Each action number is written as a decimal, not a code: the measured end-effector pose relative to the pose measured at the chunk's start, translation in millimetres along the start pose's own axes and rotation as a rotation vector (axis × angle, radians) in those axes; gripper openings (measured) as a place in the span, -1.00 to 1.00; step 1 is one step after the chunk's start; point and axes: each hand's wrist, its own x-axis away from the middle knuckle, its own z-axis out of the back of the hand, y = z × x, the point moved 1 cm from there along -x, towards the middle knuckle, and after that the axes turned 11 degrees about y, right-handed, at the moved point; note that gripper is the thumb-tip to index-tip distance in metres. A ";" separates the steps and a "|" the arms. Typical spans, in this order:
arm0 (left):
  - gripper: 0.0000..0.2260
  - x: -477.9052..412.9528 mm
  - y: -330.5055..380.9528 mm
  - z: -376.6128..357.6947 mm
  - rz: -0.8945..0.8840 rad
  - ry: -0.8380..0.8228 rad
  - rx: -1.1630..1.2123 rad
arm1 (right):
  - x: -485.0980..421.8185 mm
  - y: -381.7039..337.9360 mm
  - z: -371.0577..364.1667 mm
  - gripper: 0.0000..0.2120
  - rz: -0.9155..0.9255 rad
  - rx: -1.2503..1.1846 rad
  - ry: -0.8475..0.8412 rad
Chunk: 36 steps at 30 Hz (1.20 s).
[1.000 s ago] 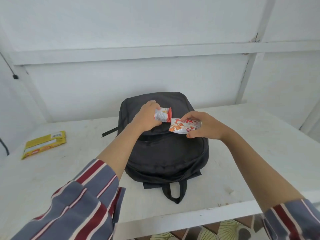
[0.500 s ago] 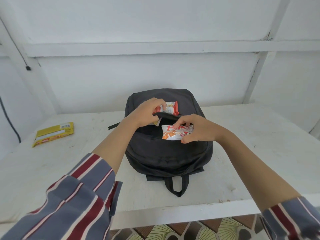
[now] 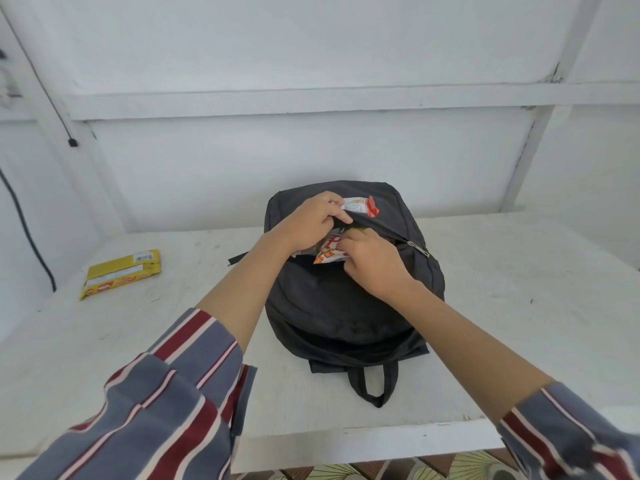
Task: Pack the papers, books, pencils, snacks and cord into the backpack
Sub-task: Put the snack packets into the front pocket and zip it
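A black backpack (image 3: 346,306) lies flat on the white table (image 3: 519,289), its carry loop toward me. My left hand (image 3: 308,225) grips the upper edge of an open zip pocket and also holds a white and red snack packet (image 3: 362,206) above that edge. My right hand (image 3: 372,263) holds an orange and white snack packet (image 3: 327,252), which sits partly inside the pocket opening. A zip pull (image 3: 417,248) lies to the right of my right hand.
A yellow snack pack (image 3: 121,273) lies on the table at the left. A black cable (image 3: 24,223) hangs down the left wall. White walls with beams close the back. The table's front edge is near me, patterned floor below.
My right hand has pushed the orange packet down and left into the pocket opening. My left hand has lifted the pocket edge. The view has shifted closer.
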 end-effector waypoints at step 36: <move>-0.69 1.8 -8.2 6.2 -0.028 -0.083 0.090 | -67.1 68.8 23.7 -0.58 -0.448 -0.629 -0.398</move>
